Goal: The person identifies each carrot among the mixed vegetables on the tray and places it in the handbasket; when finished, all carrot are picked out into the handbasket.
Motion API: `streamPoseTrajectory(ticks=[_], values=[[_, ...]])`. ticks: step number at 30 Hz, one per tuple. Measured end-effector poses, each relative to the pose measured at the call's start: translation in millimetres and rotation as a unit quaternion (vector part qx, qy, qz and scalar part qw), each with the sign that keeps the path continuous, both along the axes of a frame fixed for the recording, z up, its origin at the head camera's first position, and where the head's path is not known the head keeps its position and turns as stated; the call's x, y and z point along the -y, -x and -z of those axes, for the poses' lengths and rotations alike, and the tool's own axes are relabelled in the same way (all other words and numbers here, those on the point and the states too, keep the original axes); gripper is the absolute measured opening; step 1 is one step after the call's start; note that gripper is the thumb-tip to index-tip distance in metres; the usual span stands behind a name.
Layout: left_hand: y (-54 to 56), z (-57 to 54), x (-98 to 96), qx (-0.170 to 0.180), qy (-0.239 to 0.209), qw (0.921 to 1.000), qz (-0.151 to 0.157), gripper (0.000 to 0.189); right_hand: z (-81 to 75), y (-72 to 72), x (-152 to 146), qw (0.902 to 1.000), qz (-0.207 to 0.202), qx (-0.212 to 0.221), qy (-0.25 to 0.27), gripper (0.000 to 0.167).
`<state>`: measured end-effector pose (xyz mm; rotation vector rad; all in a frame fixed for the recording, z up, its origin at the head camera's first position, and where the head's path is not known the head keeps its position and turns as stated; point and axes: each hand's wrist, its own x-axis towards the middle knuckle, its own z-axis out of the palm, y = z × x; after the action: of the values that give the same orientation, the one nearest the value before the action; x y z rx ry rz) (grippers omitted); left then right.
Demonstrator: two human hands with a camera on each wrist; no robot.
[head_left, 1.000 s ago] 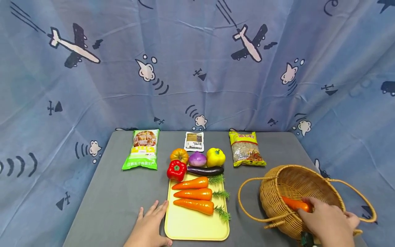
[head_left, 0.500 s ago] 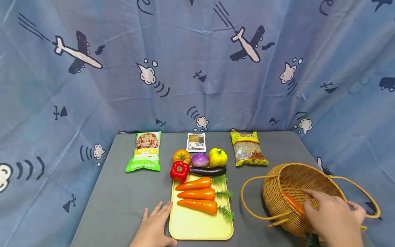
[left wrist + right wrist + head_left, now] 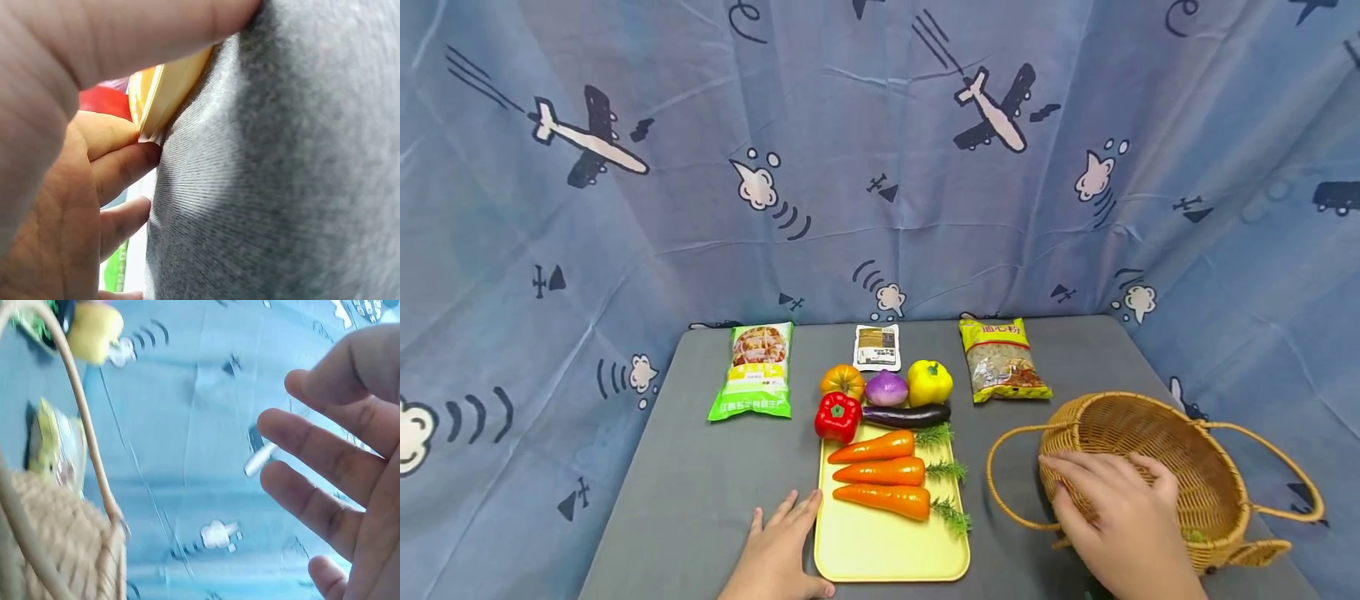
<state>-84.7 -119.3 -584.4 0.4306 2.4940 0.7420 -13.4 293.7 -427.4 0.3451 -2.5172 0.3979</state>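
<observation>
My left hand (image 3: 778, 550) rests at the left edge of a yellow tray (image 3: 887, 554), fingers straight. In the left wrist view, its fingertips touch the tray's side (image 3: 178, 84). Three orange carrots (image 3: 882, 472) with green tops lie across the tray. Above them are a dark eggplant (image 3: 906, 416) and a red bell pepper (image 3: 837, 417). My right hand (image 3: 1120, 525) hovers over the near left side of a wicker basket (image 3: 1206, 467). Its fingers are loosely bent and hold nothing in the right wrist view. A bit of green shows inside the basket; the hand hides part of the interior.
Behind the tray are an orange pumpkin (image 3: 842, 381), a purple onion (image 3: 887, 388) and a yellow bell pepper (image 3: 929, 383). Farther back lie a green bag (image 3: 758, 371), a small white packet (image 3: 877, 347) and a yellow bag (image 3: 1004, 362). A blue curtain (image 3: 820, 275) hangs behind the table.
My right hand has let go of the carrot in the basket, risen and moved left over the rim. That carrot is now out of sight. My left hand has stayed at the tray.
</observation>
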Motion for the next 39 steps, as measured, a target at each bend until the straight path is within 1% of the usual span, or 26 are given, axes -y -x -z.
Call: streamPoseTrajectory(ticks=[6, 7, 11, 12, 14, 17, 20, 24, 27, 31, 36, 39], values=[[-1.4, 6.3, -3.2, 0.006, -0.014, 0.9998, 0.013, 0.124, 15.1, 4.4, 21.8, 0.9987, -0.051, 0.003, -0.008, 0.027], [-1.7, 7.5, -3.7, 0.005, -0.015, 0.9998, 0.013, 0.123, 17.8, 5.2, 26.1, 0.9982, -0.059, 0.008, -0.011, 0.029], [-2.6, 8.4, -4.2, 0.001, -0.007, 0.9999, 0.011, 0.123, 28.3, 9.4, 46.6, 0.9945, -0.093, 0.04, -0.027, 0.018], [-2.7, 8.0, -4.1, -0.001, -0.005, 0.9999, 0.011, 0.123, 31.0, 10.7, 51.9, 0.9933, -0.1, 0.047, -0.033, 0.02], [-2.8, 6.7, -3.6, -0.003, -0.001, 0.9999, 0.012, 0.123, 36.6, 12.8, 61.6, 0.9908, -0.113, 0.063, -0.039, 0.037], [-2.6, 5.4, -2.5, -0.005, 0.003, 0.9999, 0.014, 0.124, 45.6, 15.6, 73.6, 0.987, -0.128, 0.086, -0.045, 0.038], [-2.4, 5.6, -2.2, -0.006, 0.006, 0.9999, 0.014, 0.124, 54.2, 18.9, 81.5, 0.9836, -0.142, 0.105, -0.036, 0.035], [-2.9, 7.1, -3.1, -0.006, 0.011, 0.9999, 0.009, 0.125, 66.7, 25.6, 88.5, 0.9819, -0.151, 0.112, -0.024, 0.031], [-3.3, 7.2, -3.6, -0.006, 0.014, 0.9999, 0.005, 0.125, 78.3, 31.3, 93.2, 0.9817, -0.155, 0.105, -0.033, 0.034], [-3.0, 3.6, -3.2, -0.01, 0.015, 0.9998, 0.005, 0.124, 93.9, 36.9, 99.8, 0.981, -0.158, 0.1, -0.052, 0.04], [-2.2, -0.2, -1.7, -0.012, 0.014, 0.9998, 0.005, 0.123, 109.6, 41.5, 106.0, 0.9795, -0.153, 0.12, -0.052, 0.039], [-1.7, -1.0, -1.0, -0.008, 0.014, 0.9999, 0.003, 0.123, 116.6, 44.4, 107.6, 0.979, -0.143, 0.134, -0.054, 0.037]])
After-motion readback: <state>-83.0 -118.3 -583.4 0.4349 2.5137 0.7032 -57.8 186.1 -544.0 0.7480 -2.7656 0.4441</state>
